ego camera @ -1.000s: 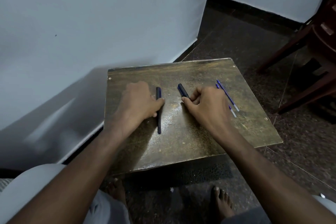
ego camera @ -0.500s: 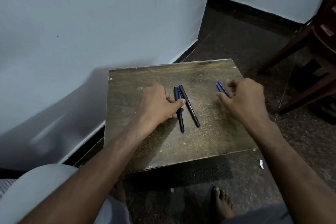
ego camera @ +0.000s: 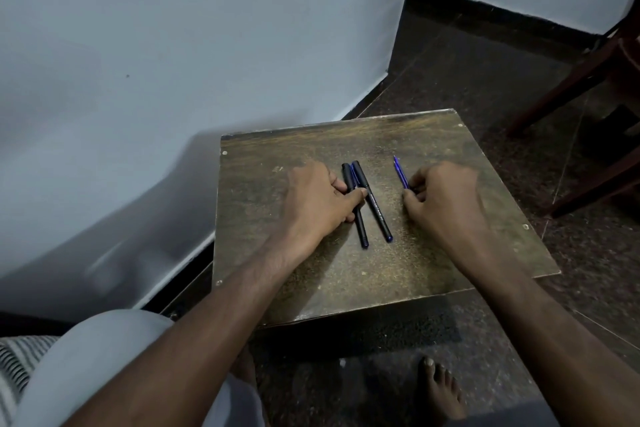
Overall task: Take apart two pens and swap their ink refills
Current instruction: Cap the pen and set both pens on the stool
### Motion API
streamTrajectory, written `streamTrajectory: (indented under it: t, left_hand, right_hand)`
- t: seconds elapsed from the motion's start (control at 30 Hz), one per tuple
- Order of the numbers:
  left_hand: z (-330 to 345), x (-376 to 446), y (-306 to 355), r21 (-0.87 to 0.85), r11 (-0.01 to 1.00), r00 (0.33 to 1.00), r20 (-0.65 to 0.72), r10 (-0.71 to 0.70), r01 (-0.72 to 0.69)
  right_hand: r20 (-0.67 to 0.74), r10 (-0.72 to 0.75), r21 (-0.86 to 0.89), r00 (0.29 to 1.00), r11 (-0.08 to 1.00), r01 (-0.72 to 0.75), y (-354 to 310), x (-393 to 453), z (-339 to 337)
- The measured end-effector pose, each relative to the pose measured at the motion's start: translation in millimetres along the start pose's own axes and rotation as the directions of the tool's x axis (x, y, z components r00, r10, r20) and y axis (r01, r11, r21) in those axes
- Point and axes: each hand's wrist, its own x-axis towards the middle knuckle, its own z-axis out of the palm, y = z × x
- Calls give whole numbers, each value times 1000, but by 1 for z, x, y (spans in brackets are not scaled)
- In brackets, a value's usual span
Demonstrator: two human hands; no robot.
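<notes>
Pinching refill [ego camera: 400, 173]: right hand [ego camera: 441, 199]. Left hand [ego camera: 320, 201] curled on black pen [ego camera: 356, 215], table [ego camera: 450, 253].

1 head-worn view, angled forward and down — close over table [ego camera: 433, 263], wide-angle

Two slim black plastic pen barrels [ego camera: 372, 206] lie side by side at frame centre, tips toward viewer. Thin blue ink refill [ego camera: 400, 172] lies right of them, partly hidden.

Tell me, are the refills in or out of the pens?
Out: blue refills lie by the right hand, apart from the black pens.
</notes>
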Motion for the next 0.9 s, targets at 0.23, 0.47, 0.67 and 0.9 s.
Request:
streamTrajectory:
  t: [0.23,0.47,0.67,0.9]
  left_hand:
    - [-4,-4,1,120,988,992,-67,104,-96]
    - [-16,-2,-2,216,962,983,-35,178,-167]
    - [-13,-9,4,207,964,984,-20,175,-167]
    - [-7,-19,9,100,994,998,54,31,-36]
  right_hand:
    - [85,-9,88,996,996,2,5,1,-16]
    - [174,-142,167,974,979,112,19,-11,-29]
    - [132,-138,129,982,984,121,13,-12,-23]
    - [79,-287,111,955,954,278,-10,-22,-12]
